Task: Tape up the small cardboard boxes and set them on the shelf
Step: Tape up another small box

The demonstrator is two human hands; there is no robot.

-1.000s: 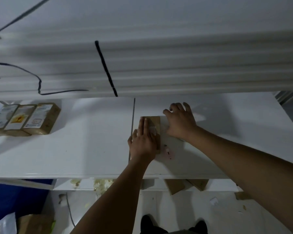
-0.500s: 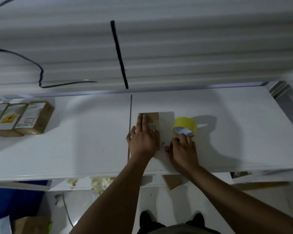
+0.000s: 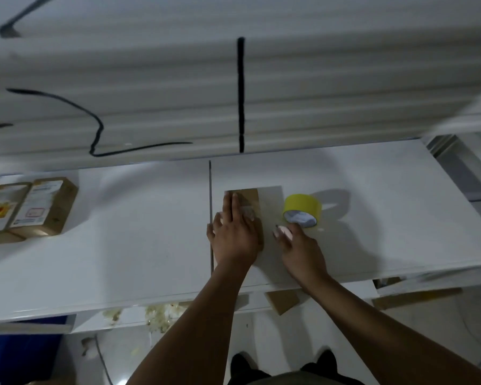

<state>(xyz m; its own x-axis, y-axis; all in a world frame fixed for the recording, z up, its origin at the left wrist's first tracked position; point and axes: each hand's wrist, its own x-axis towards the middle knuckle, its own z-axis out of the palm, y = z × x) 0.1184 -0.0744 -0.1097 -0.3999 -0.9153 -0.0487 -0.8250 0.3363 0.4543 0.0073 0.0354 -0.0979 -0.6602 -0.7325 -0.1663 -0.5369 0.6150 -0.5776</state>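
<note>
A small brown cardboard box lies on the white shelf surface, near its middle. My left hand presses flat on top of the box, fingers straight, and covers most of it. A yellow roll of tape stands just right of the box. My right hand is in front of the roll, and its fingertips pinch a small pink object close to the roll's near edge. What the pink object is cannot be told.
Several labelled brown boxes stand side by side at the shelf's far left. A corrugated white wall with black cables rises behind. Cardboard scraps lie below the shelf's front edge, above the floor.
My right hand came off the tape roll and drew back toward me, uncovering the roll. It now has the pink object that lay on the shelf. The left hand stayed on the box.
</note>
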